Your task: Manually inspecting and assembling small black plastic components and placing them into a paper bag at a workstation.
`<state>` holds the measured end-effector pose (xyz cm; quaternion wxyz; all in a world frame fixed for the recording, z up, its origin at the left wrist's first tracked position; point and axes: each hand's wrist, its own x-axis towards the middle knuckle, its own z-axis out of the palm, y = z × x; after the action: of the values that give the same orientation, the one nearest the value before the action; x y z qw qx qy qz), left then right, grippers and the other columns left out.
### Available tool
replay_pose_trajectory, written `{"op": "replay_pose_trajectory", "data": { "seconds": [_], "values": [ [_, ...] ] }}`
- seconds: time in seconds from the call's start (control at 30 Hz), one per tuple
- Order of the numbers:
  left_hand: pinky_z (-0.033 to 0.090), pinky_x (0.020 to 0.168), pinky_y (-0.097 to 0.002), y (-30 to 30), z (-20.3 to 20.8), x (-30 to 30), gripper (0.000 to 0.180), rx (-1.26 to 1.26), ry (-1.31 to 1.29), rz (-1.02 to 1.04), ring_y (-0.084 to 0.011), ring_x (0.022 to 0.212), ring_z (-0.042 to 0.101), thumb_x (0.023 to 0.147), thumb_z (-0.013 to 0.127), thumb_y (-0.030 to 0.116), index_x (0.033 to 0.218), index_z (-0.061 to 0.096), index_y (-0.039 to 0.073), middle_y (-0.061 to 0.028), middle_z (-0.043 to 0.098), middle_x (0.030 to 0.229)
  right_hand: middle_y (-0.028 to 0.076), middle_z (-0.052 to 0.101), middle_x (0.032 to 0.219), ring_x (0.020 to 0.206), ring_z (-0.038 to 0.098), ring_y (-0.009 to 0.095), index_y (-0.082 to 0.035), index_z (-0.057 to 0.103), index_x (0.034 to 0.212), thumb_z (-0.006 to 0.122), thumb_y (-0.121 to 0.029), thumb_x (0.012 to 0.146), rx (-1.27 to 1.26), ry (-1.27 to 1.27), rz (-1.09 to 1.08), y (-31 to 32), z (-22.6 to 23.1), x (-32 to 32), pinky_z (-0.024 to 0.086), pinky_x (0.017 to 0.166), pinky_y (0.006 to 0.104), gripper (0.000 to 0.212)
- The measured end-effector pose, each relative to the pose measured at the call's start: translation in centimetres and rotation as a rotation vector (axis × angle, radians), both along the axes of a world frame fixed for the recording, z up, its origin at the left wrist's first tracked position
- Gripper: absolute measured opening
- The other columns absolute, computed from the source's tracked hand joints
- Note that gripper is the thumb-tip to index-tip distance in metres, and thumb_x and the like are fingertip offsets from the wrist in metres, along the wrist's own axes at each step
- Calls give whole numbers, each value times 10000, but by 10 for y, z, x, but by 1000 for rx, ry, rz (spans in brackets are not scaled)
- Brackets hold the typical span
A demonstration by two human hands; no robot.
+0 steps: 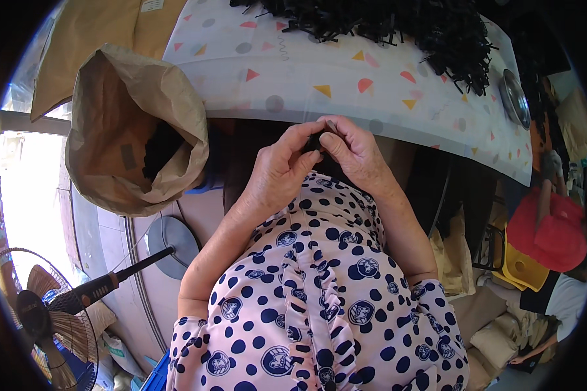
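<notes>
Right hand [357,151] pinches small, dark, slender piece [332,126], twelve o'clock of centre; left hand [279,164] curls alongside, its grip unclear. Apparently fingertip work; next move calls for steady pinch.

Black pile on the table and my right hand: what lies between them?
In the head view, a stretch of patterned tablecloth lies between the black pile and your right hand.

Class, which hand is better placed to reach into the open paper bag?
Likely the left hand: it is nearer the paper bag; the right hand is farther across.
</notes>
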<state>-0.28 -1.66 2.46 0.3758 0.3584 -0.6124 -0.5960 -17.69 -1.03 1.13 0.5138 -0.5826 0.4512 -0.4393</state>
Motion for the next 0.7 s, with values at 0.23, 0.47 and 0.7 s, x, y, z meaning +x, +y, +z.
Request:
{"op": "replay_pose_trajectory", "data": {
  "seconds": [0.23,0.47,0.7],
  "values": [
    [502,780,-224,4,2,1,387,-131,-194,19,-106,939,613,911,494,-40,1293,477,18,-67,629,1070,-14,562,862,777,513,66,20,541,1136,538,-189,961,-14,128,-12,0,8,1,445,726,203,273],
    [521,755,-242,5,-6,0,365,-166,-127,171,-87,913,589,931,488,-11,1294,479,21,-74,627,1073,-2,538,735,592,455,30,0,542,1190,486,-236,988,101,-226,-135,10,8,22,370,522,167,316],
    [478,818,-229,5,-6,2,354,-205,-166,201,-87,934,574,930,482,-13,1282,499,15,-75,632,1060,-45,411,604,458,336,31,-28,438,1316,394,-272,1015,238,-244,-75,11,14,36,267,402,180,390]
  ]
}}
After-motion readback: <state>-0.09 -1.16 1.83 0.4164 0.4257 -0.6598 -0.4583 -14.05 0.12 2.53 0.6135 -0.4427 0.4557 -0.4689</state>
